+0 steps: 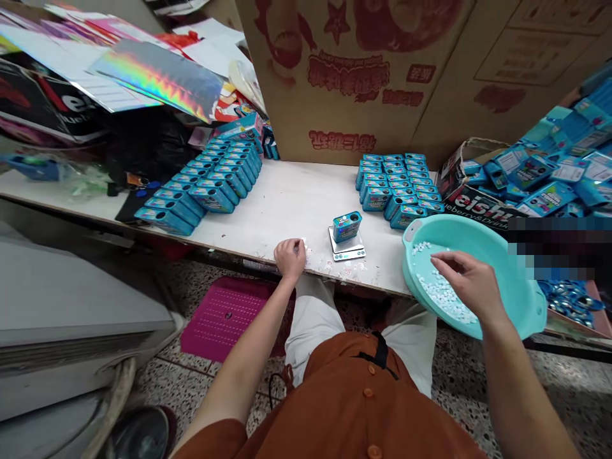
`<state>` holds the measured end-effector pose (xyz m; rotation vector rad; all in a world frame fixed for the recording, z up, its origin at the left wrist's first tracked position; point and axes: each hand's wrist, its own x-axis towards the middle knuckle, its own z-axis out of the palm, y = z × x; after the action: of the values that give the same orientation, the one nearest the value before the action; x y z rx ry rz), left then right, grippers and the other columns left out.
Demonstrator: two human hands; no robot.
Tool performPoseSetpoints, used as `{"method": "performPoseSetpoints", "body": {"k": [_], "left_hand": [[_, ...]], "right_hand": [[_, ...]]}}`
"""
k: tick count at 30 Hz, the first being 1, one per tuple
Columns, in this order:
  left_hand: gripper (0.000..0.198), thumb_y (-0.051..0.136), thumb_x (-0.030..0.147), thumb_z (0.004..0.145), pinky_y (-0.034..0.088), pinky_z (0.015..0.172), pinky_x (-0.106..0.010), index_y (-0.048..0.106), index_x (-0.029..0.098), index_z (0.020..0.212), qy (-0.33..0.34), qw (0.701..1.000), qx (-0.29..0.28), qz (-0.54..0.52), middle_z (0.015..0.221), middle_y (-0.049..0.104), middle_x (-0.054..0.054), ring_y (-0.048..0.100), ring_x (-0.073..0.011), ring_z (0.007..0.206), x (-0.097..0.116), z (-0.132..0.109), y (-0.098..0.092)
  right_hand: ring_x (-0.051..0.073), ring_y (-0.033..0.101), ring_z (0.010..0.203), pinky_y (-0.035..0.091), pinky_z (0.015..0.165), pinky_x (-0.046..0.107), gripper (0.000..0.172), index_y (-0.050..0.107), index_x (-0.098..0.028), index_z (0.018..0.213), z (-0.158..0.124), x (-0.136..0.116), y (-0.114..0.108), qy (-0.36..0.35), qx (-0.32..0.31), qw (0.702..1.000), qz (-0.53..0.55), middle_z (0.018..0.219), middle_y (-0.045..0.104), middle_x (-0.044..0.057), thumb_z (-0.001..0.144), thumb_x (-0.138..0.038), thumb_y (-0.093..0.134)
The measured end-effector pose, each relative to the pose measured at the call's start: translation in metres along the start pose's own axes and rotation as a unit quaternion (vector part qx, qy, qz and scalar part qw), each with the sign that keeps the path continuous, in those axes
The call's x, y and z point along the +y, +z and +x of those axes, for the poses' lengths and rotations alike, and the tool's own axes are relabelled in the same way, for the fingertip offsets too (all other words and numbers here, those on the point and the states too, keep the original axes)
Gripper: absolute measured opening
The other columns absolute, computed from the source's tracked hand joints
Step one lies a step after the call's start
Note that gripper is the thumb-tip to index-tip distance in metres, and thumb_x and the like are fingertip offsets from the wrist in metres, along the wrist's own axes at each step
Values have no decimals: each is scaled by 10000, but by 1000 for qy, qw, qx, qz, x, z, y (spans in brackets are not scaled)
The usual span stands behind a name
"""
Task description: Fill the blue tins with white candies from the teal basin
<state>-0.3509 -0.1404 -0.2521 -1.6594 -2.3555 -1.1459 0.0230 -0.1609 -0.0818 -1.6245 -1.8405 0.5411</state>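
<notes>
My left hand (291, 258) is curled closed at the table's front edge, beside some white scraps; whatever may be inside it is hidden. My right hand (471, 284) hovers over a turquoise basin (519, 280), thumb and fingers pinched together, and I cannot make out what is between them. Small white pellets (442, 294) lie in the basin, mostly along its near left side. Between my hands, a blue box (346, 231) with a round dark opening on top stands upright on a small silver scale (349, 254).
Rows of blue boxes (210, 185) stand at left, with another group (394, 185) at back right. A large cardboard carton (344, 115) walls off the back. More blue packs fill a box (530, 172) at right. A pink plastic stool (224, 319) stands below.
</notes>
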Motion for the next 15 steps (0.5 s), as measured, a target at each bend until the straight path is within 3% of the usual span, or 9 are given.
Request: {"method": "performPoseSetpoints", "body": {"k": [4, 8, 11, 15], "left_hand": [[181, 456, 312, 879, 360, 901, -355, 602, 211, 913, 53, 998, -26, -37, 924, 656, -55, 558, -216, 957, 17, 3, -14], [182, 465, 316, 882, 346, 951, -357, 586, 217, 974, 99, 993, -16, -62, 1004, 636, -59, 538, -211, 1034, 52, 12, -29], [188, 473, 318, 878, 339, 972, -368, 576, 216, 997, 131, 989, -14, -72, 1051, 622, -67, 522, -218, 1075, 80, 21, -36], [191, 464, 318, 883, 344, 977, -374, 568, 209, 999, 155, 984, -5, -88, 1055, 616, -69, 522, -215, 1077, 103, 26, -41]], "right_hand": [[193, 614, 735, 483, 692, 320, 309, 692, -220, 866, -20, 26, -4, 79, 17, 994, 72, 869, 693, 63, 738, -492, 622], [198, 621, 744, 495, 691, 323, 328, 687, -202, 865, -19, 36, -1, 106, 18, 986, 131, 854, 690, 71, 700, -485, 661], [196, 622, 737, 499, 696, 329, 311, 682, -190, 833, 0, 21, 11, 61, 12, 986, 157, 830, 686, 72, 710, -474, 646], [169, 605, 717, 484, 704, 307, 213, 677, -195, 769, 45, -22, 45, -77, 3, 989, 128, 799, 670, 52, 744, -397, 613]]}}
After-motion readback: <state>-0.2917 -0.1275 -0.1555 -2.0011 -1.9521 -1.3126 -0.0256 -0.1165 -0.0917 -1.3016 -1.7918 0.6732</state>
